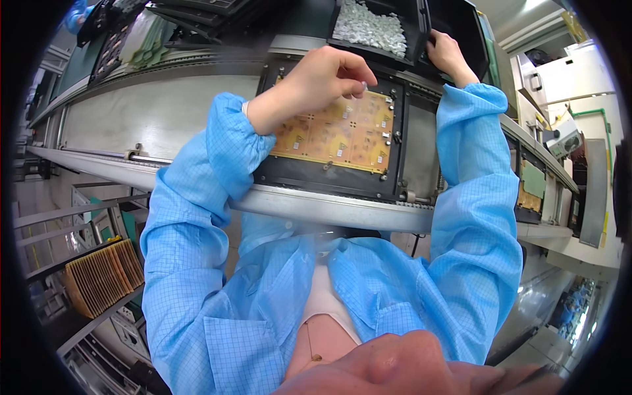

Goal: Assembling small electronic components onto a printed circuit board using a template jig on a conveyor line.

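Note:
My left hand (pixel 321 80) is over the yellow-brown circuit board panel (pixel 339 141), its thumb and forefinger pinching a tiny whitish part (pixel 364 85). The panel lies flat in a black carrier frame (pixel 289 172) with small metal clips along its edges, and my left hand hides its upper left portion. At the back right, my right hand (pixel 449 54) dips into a black bin (pixel 461 20). Its fingers are curled together at the bin's inner side, and what they hold, if anything, is hidden. Left of that bin, another black bin (pixel 382 51) contains many small white parts (pixel 370 27).
The carrier rests on a conveyor with a metal front rail (pixel 329 205). Stacked black trays (pixel 204 20) and green sheets (pixel 148 43) stand at the far left. A rack of brown boards (pixel 104 278) is at the lower left. Another carrier (pixel 530 187) sits on the right.

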Available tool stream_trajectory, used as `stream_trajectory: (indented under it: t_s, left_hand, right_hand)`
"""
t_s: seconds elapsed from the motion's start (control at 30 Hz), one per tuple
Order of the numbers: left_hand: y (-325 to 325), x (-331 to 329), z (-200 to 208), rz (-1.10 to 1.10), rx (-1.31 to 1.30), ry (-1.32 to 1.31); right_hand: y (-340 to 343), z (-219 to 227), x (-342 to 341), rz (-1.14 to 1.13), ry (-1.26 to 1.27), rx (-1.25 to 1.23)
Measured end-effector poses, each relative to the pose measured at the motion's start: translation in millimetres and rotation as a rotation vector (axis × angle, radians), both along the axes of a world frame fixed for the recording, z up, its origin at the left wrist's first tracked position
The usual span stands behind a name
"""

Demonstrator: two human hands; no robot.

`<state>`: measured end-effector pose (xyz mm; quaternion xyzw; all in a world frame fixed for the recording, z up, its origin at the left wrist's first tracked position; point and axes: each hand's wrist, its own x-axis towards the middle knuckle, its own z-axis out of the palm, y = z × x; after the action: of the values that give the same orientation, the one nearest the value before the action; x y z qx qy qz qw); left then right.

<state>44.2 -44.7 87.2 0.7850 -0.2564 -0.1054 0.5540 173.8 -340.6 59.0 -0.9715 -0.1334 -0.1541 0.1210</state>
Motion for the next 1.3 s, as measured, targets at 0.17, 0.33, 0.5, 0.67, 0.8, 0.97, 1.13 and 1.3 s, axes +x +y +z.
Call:
stream_trajectory:
  t_s: [0.17, 0.33, 0.5, 0.67, 0.8, 0.97, 1.13, 1.3]
  left_hand:
    - [15.2, -5.3, 1.4, -0.007, -0.023, 0.128]
    - [15.2, -10.2, 2.0, 0.012, -0.046, 0.176]
    - [11.5, -6.0, 1.1, -0.016, -0.006, 0.183]
    - [5.1, -4.5, 0.9, 0.029, -0.022, 0.138]
    - [-8.5, 3.2, 1.6, 0.079, 0.124, 0.172]
    - [-10.2, 5.4, -8.9, 0.103, 0.352, -0.047]
    - [-22.4, 3.3, -12.3, 0.057, 0.433, -0.204]
    - [-29.1, 6.1, -26.4, 0.046, 0.561, -0.521]
  right_hand:
    - [0.1, 2.4, 9.9, 0.029, 0.109, -0.168]
    - [-0.5, 1.8, 9.7, 0.028, -0.027, -0.152]
    - [-12.4, -0.2, 17.4, 0.047, -0.157, -0.077]
    - [-3.0, 23.9, -11.9, -0.048, -0.056, 0.348]
    - [-37.6, 0.3, -12.7, 0.104, 0.251, 1.057]
    - [-12.3, 18.0, -85.7, 0.308, 0.495, 1.537]
    - [5.6, 4.0, -134.0, 0.345, 0.652, 1.663]
    - [12.2, -3.1, -150.2, 0.348, 0.753, 1.723]
